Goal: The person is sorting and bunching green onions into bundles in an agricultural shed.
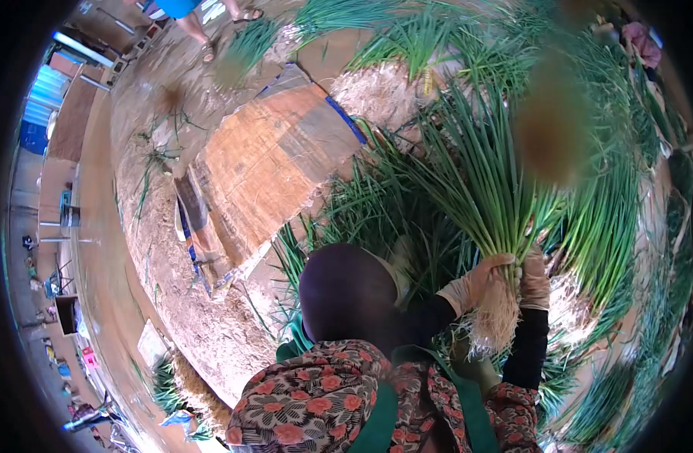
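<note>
A thick bunch of green onions stands upright between my hands, its leaves fanning upward and its pale roots hanging below. My left hand, in a light glove, is closed around the bunch just above the roots. On the other side of the stems, my right hand, also gloved, is closed against the same bunch. More green onions lie right beside my right hand, roots toward me. Dark leaves spread on the ground to the left of the bunch.
A worn brown sheet lies on the muddy ground at centre left. Piles of green onions line the top and right. A person's leg shows at the top left. A root pile lies lower left.
</note>
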`<state>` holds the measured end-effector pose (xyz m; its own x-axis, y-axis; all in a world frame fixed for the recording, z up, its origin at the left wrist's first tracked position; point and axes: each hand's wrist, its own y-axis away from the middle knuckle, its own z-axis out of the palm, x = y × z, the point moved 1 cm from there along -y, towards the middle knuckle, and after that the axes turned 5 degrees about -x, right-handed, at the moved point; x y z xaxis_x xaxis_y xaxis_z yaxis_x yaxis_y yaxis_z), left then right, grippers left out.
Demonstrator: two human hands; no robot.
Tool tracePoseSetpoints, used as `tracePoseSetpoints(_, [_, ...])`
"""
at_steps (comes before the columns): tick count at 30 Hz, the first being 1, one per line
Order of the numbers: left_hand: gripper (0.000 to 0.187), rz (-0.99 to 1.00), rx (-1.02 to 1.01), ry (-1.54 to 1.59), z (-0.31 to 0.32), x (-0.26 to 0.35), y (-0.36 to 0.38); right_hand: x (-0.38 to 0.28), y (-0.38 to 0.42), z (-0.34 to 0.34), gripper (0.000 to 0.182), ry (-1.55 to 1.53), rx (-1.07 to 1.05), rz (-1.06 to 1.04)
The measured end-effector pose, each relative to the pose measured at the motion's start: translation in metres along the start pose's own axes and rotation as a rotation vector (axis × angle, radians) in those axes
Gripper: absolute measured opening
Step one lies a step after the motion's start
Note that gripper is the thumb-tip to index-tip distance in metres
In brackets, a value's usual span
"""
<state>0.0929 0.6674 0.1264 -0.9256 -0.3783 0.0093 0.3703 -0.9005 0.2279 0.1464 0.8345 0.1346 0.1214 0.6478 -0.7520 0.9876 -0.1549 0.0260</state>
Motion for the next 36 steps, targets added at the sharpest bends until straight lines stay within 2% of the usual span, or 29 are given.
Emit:
tracePoseSetpoints(1, [0.028, 0.009, 0.02, -0.032, -0.008, -0.009, -0.008, -0.011, -0.001, 0.001, 0.037, -0.012, -0.02, 0.036])
tracePoseSetpoints(2, [0.027, -0.139, -0.127, 0.221, 0.014, -0.007, -0.002, -0.02, 0.002, 0.0, 0.036, 0.034, -0.042, 0.049])
tracePoseSetpoints(3, [0.028, -0.178, -0.153, 0.198, 0.009, -0.008, -0.001, -0.029, 0.006, 0.001, 0.035, 0.111, -0.084, 0.048])
tracePoseSetpoints(6, [0.04, 0.041, -0.4, 0.038, 0.081, 0.016, 0.018, -0.05, 0.017, -0.006, 0.033, 0.283, -0.289, 0.065])
tracePoseSetpoints(7, [0.044, 0.178, -0.342, -0.024, 0.053, 0.018, 0.007, -0.052, 0.016, -0.006, 0.033, 0.307, -0.386, 0.085])
tracePoseSetpoints(9, [0.047, 0.107, -0.393, 0.108, 0.009, 0.017, 0.002, -0.052, 0.008, -0.019, 0.031, 0.332, -0.51, 0.136])
tracePoseSetpoints(10, [0.05, 0.069, -0.414, 0.173, -0.014, 0.017, 0.001, -0.049, -0.002, -0.031, 0.031, 0.341, -0.484, 0.183])
tracePoseSetpoints(12, [0.056, -0.01, -0.462, 0.355, 0.016, 0.01, 0.001, -0.033, -0.045, -0.065, 0.03, 0.323, -0.227, 0.301])
tracePoseSetpoints(15, [0.057, 0.091, -0.175, 0.087, 0.038, 0.013, -0.002, 0.0, -0.126, -0.114, 0.029, 0.25, 0.27, 0.433])
tracePoseSetpoints(16, [0.054, 0.023, -0.25, 0.091, 0.04, 0.016, -0.002, 0.029, -0.154, -0.119, 0.029, 0.271, 0.398, 0.328])
tracePoseSetpoints(17, [0.052, 0.026, -0.234, 0.099, 0.039, 0.017, -0.003, 0.056, -0.175, -0.12, 0.029, 0.292, 0.527, 0.22])
tracePoseSetpoints(19, [0.049, 0.032, -0.198, 0.12, 0.037, 0.016, -0.005, 0.057, -0.2, -0.12, 0.029, 0.564, 0.283, 0.349])
tracePoseSetpoints(20, [0.045, 0.05, -0.186, 0.208, 0.037, 0.013, -0.005, 0.056, -0.201, -0.118, 0.03, 0.668, 0.282, 0.246])
tracePoseSetpoints(23, [0.041, 0.072, -0.213, 0.235, 0.049, 0.012, -0.008, 0.012, -0.179, -0.118, 0.031, 0.431, 0.375, 0.326])
tracePoseSetpoints(24, [0.036, 0.107, -0.061, 0.127, 0.04, 0.013, -0.009, -0.012, -0.155, -0.114, 0.03, 0.546, 0.371, 0.291])
tracePoseSetpoints(25, [0.035, 0.1, -0.021, 0.097, 0.042, 0.014, -0.01, -0.036, -0.126, -0.11, 0.036, 0.276, 0.229, 0.399])
tracePoseSetpoints(26, [0.034, 0.086, 0.02, 0.065, 0.048, 0.016, -0.01, -0.034, -0.092, -0.095, 0.035, 0.36, 0.178, 0.26])
tracePoseSetpoints(27, [0.033, 0.068, 0.055, 0.032, 0.05, 0.017, -0.009, -0.05, -0.055, -0.079, 0.03, 0.191, 0.075, 0.179])
tracePoseSetpoints(28, [0.033, -0.055, -0.118, 0.044, 0.007, 0.016, -0.012, -0.042, -0.023, -0.062, 0.027, 0.346, -0.116, -0.025])
tracePoseSetpoints(29, [0.032, -0.019, -0.06, 0.037, 0.013, 0.011, -0.01, -0.049, 0.005, -0.05, 0.029, 0.175, -0.374, 0.058])
tracePoseSetpoints(30, [0.032, 0.016, -0.001, 0.023, 0.028, 0.008, -0.009, -0.075, 0.022, -0.054, 0.032, -0.002, -0.429, 0.153])
tracePoseSetpoints(32, [0.029, 0.012, 0.079, 0.057, 0.038, 0.002, -0.008, -0.045, 0.033, -0.05, 0.033, -0.104, -0.374, 0.217])
tracePoseSetpoints(33, [0.029, 0.011, 0.037, 0.044, 0.038, 0.0, -0.007, -0.033, 0.034, -0.052, 0.034, -0.152, -0.343, 0.241])
tracePoseSetpoints(34, [0.028, 0.015, -0.008, 0.03, 0.036, -0.003, -0.006, -0.04, 0.024, -0.052, 0.035, -0.248, -0.207, 0.313])
tracePoseSetpoints(35, [0.028, 0.02, -0.052, 0.016, 0.034, -0.004, -0.007, -0.027, 0.015, -0.045, 0.037, -0.005, -0.121, 0.007])
tracePoseSetpoints(36, [0.03, 0.004, -0.043, 0.024, 0.029, -0.006, -0.004, -0.046, 0.006, -0.043, 0.034, -0.381, -0.146, 0.244])
